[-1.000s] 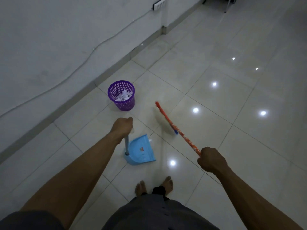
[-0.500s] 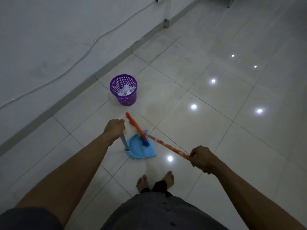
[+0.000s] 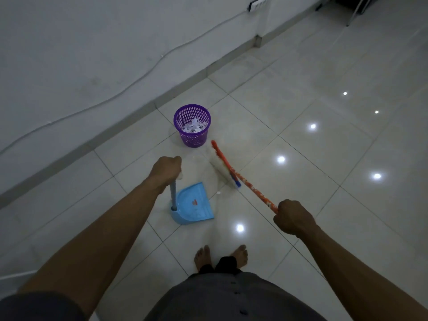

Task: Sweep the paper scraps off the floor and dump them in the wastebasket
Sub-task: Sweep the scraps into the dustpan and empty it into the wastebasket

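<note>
Head view shows the left hand [image 3: 166, 169] gripping the light dustpan [image 3: 193, 206] handle, the right hand [image 3: 292, 217] gripping the stiff broom [image 3: 234, 173] stick.

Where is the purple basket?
The purple perforated plastic wastebasket stands on the tiled floor near the wall, ahead of the blue plastic dustpan and just left of the broom head.

Both bare arms reach forward and down. The left hand [image 3: 166, 169] is fisted, knuckles up; the right hand [image 3: 292, 217], nearer, is fisted too. Bare feet [image 3: 220, 254] stand together.
</note>
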